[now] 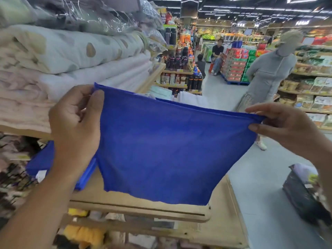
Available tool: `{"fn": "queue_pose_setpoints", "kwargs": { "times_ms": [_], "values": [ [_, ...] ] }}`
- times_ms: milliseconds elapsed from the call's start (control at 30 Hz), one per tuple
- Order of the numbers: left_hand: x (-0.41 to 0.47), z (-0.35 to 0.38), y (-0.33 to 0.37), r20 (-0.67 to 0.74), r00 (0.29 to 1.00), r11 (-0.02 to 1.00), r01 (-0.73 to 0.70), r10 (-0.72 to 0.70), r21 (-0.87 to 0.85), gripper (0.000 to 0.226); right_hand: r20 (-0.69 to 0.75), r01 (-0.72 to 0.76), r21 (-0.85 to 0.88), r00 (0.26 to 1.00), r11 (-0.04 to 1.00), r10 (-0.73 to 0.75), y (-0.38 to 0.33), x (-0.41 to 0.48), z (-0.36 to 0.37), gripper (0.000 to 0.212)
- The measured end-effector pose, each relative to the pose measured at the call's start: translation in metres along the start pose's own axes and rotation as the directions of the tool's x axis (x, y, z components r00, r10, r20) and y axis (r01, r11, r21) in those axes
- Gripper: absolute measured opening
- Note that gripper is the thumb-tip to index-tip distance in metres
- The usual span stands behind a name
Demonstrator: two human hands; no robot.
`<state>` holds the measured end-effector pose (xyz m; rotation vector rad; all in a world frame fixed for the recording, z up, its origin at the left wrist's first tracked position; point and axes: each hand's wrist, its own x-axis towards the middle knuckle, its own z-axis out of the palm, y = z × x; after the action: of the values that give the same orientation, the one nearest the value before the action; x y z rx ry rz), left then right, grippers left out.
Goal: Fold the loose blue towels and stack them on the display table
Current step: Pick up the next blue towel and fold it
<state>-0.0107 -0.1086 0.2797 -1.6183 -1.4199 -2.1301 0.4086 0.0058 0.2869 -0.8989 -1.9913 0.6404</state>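
Head camera looks down over a wooden display table in a shop aisle, with folded bedding piled on the shelf at the far left. Low at the left, lying on the table's left edge, is a stack of blue towels, partly hidden behind the left forearm, with a white label showing at its near corner. Left hand is raised above that edge, thumb and fingers pinched together on the upper left corner of a blue towel. This towel hangs spread in the air between both hands, its top hem stretched tight and sloping down toward the right, its lower edge hanging loose just above the table's front edge. Behind its top hem a strip of pale folded cloths shows farther back. Right hand is clamped on the upper right corner, thumb under the hem and fingers over it. Beyond it, a person in grey stands in the aisle, and at the lower right a dark bag sits near the table's right edge
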Motion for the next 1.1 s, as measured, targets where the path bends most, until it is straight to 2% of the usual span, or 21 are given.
{"fn": "queue_pose_setpoints", "kwargs": {
  "times_ms": [100, 167, 233, 300, 367, 433, 500, 633, 800, 867, 1000, 1100],
  "values": [
    [-0.024, -0.023, -0.015, -0.046, 0.999, 0.999, 0.008, -0.006, 0.044, 0.014, -0.037, -0.025, -0.099, 0.999, 0.995, 0.021, -0.005, -0.012, 0.018, 0.022],
    [-0.045, -0.037, -0.030, -0.038, 0.999, 0.995, 0.016, -0.012, 0.096, 0.015, -0.005, -0.082, -0.064, 0.997, 0.995, 0.082, 0.001, -0.024, 0.037, 0.023],
    [-0.069, -0.047, -0.049, 0.001, 0.997, 0.992, 0.070, -0.071, 0.102, 0.014, 0.095, -0.179, -0.027, 0.979, 0.984, 0.180, 0.014, -0.035, 0.059, 0.022],
    [-0.095, -0.053, -0.069, 0.053, 0.982, 0.974, 0.172, -0.182, 0.145, 0.013, 0.231, -0.305, 0.020, 0.928, 0.952, 0.293, 0.034, -0.046, 0.084, 0.018],
    [-0.121, -0.055, -0.092, 0.114, 0.946, 0.942, 0.279, -0.303, 0.187, 0.013, 0.355, -0.417, 0.060, 0.858, 0.907, 0.371, 0.058, -0.058, 0.110, 0.017],
    [-0.141, -0.054, -0.116, 0.163, 0.897, 0.901, 0.372, -0.411, 0.226, 0.013, 0.427, -0.487, 0.071, 0.804, 0.871, 0.414, 0.083, -0.068, 0.131, 0.026],
    [-0.153, -0.051, -0.136, 0.178, 0.857, 0.862, 0.431, -0.484, 0.268, 0.022, 0.475, -0.492, 0.016, 0.770, 0.870, 0.426, 0.103, -0.073, 0.147, 0.027],
    [-0.163, -0.045, -0.166, 0.206, 0.784, 0.801, 0.520, -0.585, 0.295, 0.011, 0.498, -0.479, -0.154, 0.718, 0.864, 0.486, 0.124, -0.075, 0.167, 0.011],
    [-0.160, -0.040, -0.178, 0.224, 0.753, 0.777, 0.544, -0.619, 0.317, 0.019, 0.343, -0.387, -0.333, 0.799, 0.860, 0.493, 0.124, -0.073, 0.181, 0.030],
    [-0.157, -0.039, -0.180, 0.232, 0.755, 0.781, 0.534, -0.613, 0.322, 0.019, 0.353, -0.386, -0.320, 0.799, 0.865, 0.487, 0.123, -0.072, 0.180, 0.028],
    [-0.153, -0.040, -0.188, 0.247, 0.740, 0.771, 0.539, -0.625, 0.339, 0.009, 0.477, -0.412, -0.234, 0.740, 0.881, 0.473, 0.121, -0.066, 0.169, 0.022],
    [-0.151, -0.039, -0.192, 0.229, 0.727, 0.751, 0.558, -0.647, 0.352, 0.009, 0.467, -0.487, -0.146, 0.734, 0.861, 0.494, 0.121, -0.062, 0.166, 0.014]
  ]
}}
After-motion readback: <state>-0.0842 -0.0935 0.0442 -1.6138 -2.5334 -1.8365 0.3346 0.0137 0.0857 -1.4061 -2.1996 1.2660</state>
